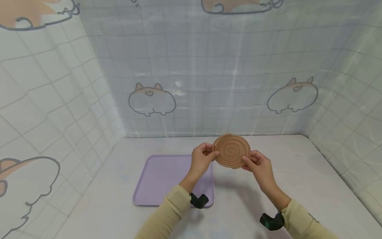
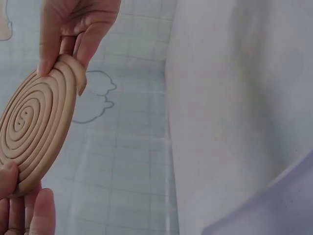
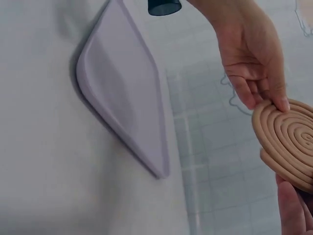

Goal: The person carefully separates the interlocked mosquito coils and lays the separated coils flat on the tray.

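Observation:
A round, flat, tan coil wound in a spiral (image 1: 231, 150) is held up above the table, its spiral face toward the head camera. My left hand (image 1: 203, 159) pinches its left edge, thumb on the face and fingers behind. On the opposite edge, my right hand (image 1: 261, 168) pinches it the same way. In the left wrist view the coil (image 2: 36, 125) shows a loose outer end beside the right hand (image 2: 80, 29). The right wrist view shows the left hand (image 3: 252, 54) gripping the coil's rim (image 3: 288, 137).
A lilac rectangular tray (image 1: 167, 179) lies on the white table (image 1: 107, 199), left of and below the coil, partly behind my left forearm. Tiled-pattern curtains with dog drawings (image 1: 197, 76) surround the table at the back and sides. A pinkish edge shows at the bottom right.

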Available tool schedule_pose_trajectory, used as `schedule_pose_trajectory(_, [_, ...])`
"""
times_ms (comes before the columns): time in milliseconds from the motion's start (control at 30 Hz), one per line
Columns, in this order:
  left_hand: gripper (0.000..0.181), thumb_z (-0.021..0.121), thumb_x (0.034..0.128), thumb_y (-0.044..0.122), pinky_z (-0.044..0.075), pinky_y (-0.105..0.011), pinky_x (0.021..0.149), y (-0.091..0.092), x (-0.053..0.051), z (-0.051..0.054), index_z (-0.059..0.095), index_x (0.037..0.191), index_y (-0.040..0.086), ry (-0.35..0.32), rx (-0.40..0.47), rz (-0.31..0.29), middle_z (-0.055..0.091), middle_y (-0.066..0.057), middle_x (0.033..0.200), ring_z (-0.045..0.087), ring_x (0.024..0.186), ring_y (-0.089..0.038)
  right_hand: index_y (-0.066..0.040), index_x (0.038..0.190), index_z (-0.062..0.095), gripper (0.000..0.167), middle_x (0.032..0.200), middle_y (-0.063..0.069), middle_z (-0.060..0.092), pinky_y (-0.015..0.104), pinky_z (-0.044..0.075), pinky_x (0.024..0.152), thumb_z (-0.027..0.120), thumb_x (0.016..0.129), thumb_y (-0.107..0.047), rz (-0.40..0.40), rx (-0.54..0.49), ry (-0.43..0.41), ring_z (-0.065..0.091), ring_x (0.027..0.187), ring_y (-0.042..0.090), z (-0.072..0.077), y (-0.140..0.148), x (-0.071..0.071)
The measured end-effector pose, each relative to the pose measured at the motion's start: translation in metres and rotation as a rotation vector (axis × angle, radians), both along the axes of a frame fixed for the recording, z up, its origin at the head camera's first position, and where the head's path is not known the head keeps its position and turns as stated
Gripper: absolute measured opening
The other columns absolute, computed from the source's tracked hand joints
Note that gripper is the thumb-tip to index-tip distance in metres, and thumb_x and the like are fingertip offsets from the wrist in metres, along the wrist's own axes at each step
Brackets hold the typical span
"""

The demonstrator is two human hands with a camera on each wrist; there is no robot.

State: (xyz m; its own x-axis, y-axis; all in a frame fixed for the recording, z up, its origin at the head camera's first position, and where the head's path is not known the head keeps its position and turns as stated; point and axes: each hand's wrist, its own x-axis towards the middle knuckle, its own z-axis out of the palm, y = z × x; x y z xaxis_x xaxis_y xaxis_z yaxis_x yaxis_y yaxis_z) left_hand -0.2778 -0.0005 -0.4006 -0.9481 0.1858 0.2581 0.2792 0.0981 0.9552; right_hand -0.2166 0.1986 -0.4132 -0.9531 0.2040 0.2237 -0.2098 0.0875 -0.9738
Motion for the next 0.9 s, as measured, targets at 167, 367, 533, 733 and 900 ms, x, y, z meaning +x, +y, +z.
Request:
schedule_pose_trajectory(167, [0.015, 0.072, 0.0781, 0.003, 0.054, -0.024, 0.061, -0.002, 0.004, 0.005, 0.064, 0.09, -0.003, 0.008, 0.065, 0.045, 0.063, -0.014, 0.081, 0.058, 0.069, -0.011, 0.007, 0.107, 0.054, 0.028, 0.093, 0.006, 0.057, 0.026, 0.054, 0.063, 0.065, 0.085, -0.006, -0.101, 0.029, 0.12, 0.064, 0.074, 0.007, 0.011, -0.013, 0.0])
schedule_pose_trajectory(367, [0.014, 0.069, 0.0779, -0.004, 0.055, -0.032, 0.063, -0.007, 0.023, 0.03, 0.064, 0.09, -0.009, 0.041, 0.112, 0.091, 0.063, -0.021, 0.083, 0.056, 0.068, -0.013, 0.008, 0.1, 0.058, 0.025, 0.081, 0.012, 0.052, 0.017, 0.05, 0.057, 0.07, 0.079, 0.001, -0.244, 0.174, 0.241, 0.056, 0.07, 0.009, 0.037, -0.03, 0.007])
schedule_pose_trajectory(533, [0.014, 0.069, 0.0781, -0.003, 0.055, -0.033, 0.063, -0.009, 0.029, 0.038, 0.065, 0.09, -0.008, 0.074, 0.124, 0.126, 0.063, -0.02, 0.085, 0.059, 0.073, -0.019, 0.01, 0.094, 0.057, 0.022, 0.075, 0.014, 0.053, 0.013, 0.046, 0.053, 0.07, 0.078, 0.003, -0.274, 0.233, 0.291, 0.055, 0.065, 0.008, 0.046, -0.035, 0.008])
schedule_pose_trajectory(733, [0.016, 0.07, 0.0784, -0.002, 0.055, -0.029, 0.063, -0.01, 0.031, 0.039, 0.066, 0.093, -0.007, 0.098, 0.127, 0.139, 0.062, -0.019, 0.088, 0.06, 0.081, -0.024, 0.007, 0.091, 0.058, 0.021, 0.075, 0.011, 0.055, 0.014, 0.047, 0.05, 0.072, 0.077, 0.0, -0.277, 0.247, 0.337, 0.056, 0.064, 0.007, 0.039, -0.031, 0.004])
schedule_pose_trajectory(900, [0.019, 0.071, 0.0777, 0.0, 0.055, -0.03, 0.061, -0.007, 0.021, 0.023, 0.066, 0.095, -0.004, 0.095, 0.156, 0.156, 0.062, -0.018, 0.087, 0.059, 0.079, -0.021, 0.003, 0.09, 0.059, 0.022, 0.074, 0.007, 0.055, 0.015, 0.047, 0.048, 0.074, 0.075, -0.002, -0.294, 0.27, 0.388, 0.056, 0.063, 0.004, 0.022, -0.023, -0.005])
